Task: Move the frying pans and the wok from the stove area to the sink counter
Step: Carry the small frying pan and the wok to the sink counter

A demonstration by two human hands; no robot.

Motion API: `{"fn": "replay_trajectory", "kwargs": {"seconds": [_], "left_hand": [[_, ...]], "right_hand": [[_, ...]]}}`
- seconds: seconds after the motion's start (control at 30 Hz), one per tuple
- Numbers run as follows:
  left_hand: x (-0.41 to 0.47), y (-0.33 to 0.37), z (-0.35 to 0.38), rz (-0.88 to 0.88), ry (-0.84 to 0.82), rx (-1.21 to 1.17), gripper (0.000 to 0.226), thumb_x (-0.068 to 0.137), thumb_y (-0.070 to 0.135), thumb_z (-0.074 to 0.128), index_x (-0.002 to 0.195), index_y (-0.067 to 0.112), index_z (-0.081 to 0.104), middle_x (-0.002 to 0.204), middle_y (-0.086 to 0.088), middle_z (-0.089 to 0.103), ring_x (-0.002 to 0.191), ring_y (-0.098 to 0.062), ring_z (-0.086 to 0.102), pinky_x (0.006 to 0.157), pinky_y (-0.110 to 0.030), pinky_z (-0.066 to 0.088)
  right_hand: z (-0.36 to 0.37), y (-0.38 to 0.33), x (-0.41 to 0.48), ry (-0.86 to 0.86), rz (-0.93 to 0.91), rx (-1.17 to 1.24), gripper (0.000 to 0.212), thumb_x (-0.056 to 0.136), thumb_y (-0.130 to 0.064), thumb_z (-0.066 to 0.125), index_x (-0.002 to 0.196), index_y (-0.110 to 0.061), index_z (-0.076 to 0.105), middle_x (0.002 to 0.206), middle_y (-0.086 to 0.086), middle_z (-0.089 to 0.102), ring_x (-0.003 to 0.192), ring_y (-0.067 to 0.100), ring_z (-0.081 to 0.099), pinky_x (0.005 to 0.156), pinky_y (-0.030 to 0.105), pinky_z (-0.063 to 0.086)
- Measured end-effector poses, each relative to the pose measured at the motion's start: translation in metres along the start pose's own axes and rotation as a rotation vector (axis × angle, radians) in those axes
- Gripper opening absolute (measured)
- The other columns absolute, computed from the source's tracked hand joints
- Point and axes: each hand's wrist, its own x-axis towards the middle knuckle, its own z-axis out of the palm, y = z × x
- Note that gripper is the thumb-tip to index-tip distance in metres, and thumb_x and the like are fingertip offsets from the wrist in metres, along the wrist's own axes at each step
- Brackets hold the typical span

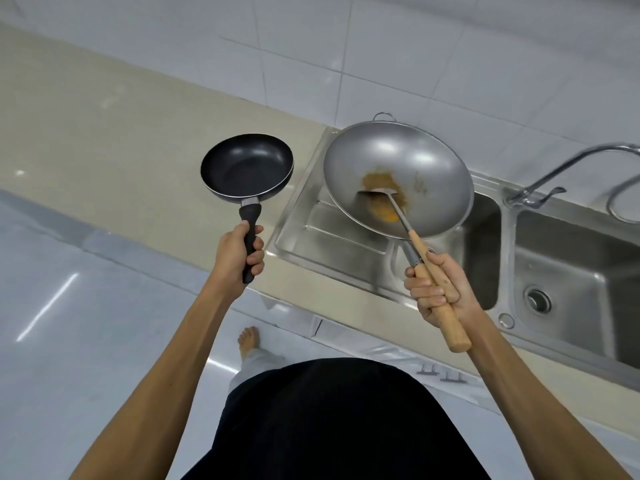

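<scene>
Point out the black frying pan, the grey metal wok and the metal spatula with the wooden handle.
black frying pan (246, 166): head view, inner base.
grey metal wok (429, 161): head view, bare inner wall.
metal spatula with the wooden handle (377, 192): head view, blade inside the wok.

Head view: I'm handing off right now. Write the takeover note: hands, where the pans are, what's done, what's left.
Left hand: closed on the handle of the black frying pan, held in the air over the beige counter.
Right hand: closed on the wooden handle of the wok, held over the sink drainboard; a metal spatula lies in it on orange residue.
Done: both carried to the sink.
Left: set both down; other pans not in view.
</scene>
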Motion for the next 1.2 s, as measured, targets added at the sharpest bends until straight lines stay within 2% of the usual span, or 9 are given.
{"fn": "replay_trajectory", "kwargs": {"seconds": [0.2,0.5,0.7,0.9,1.2], "left_hand": [[0.054,0.054,-0.033,-0.040,-0.097,0.115,0.028,0.106,0.029,0.038,0.105,0.007,0.055,0.055,0.005,0.048,0.036,-0.008,0.031,0.033,-0.019,0.027],[0.112,0.106,-0.085,-0.114,-0.194,0.267,0.029,0.107,0.029,0.037,0.102,0.007,0.056,0.058,0.003,0.047,0.034,-0.008,0.031,0.032,-0.019,0.027],[0.133,0.124,-0.103,-0.144,-0.245,0.294,0.029,0.107,0.029,0.038,0.104,0.006,0.056,0.057,0.004,0.047,0.034,-0.007,0.031,0.032,-0.019,0.027],[0.153,0.140,-0.115,-0.151,-0.264,0.353,0.030,0.107,0.031,0.038,0.102,0.008,0.057,0.054,0.005,0.048,0.033,-0.008,0.031,0.033,-0.017,0.027],[0.176,0.149,-0.114,-0.156,-0.283,0.404,0.032,0.107,0.032,0.037,0.100,0.007,0.058,0.054,0.005,0.048,0.033,-0.009,0.032,0.032,-0.019,0.029]], "right_hand": [[0.043,0.041,0.042,0.024,-0.109,0.116,0.035,0.084,-0.041,0.057,0.089,-0.007,0.050,0.057,0.001,0.047,0.033,0.008,0.047,0.028,0.017,0.037],[0.091,0.085,0.115,0.074,-0.224,0.167,0.038,0.085,-0.044,0.060,0.086,-0.007,0.053,0.055,-0.001,0.048,0.034,0.006,0.046,0.029,0.017,0.039],[0.106,0.095,0.141,0.055,-0.243,0.215,0.042,0.085,-0.046,0.059,0.081,-0.004,0.059,0.054,0.000,0.051,0.034,0.007,0.047,0.029,0.018,0.040],[0.118,0.093,0.154,0.082,-0.260,0.233,0.040,0.083,-0.046,0.060,0.081,-0.006,0.055,0.054,-0.001,0.050,0.033,0.006,0.047,0.030,0.015,0.038],[0.115,0.090,0.171,0.062,-0.270,0.256,0.045,0.086,-0.049,0.058,0.080,-0.004,0.059,0.054,0.001,0.053,0.035,0.008,0.049,0.031,0.017,0.042]]}}
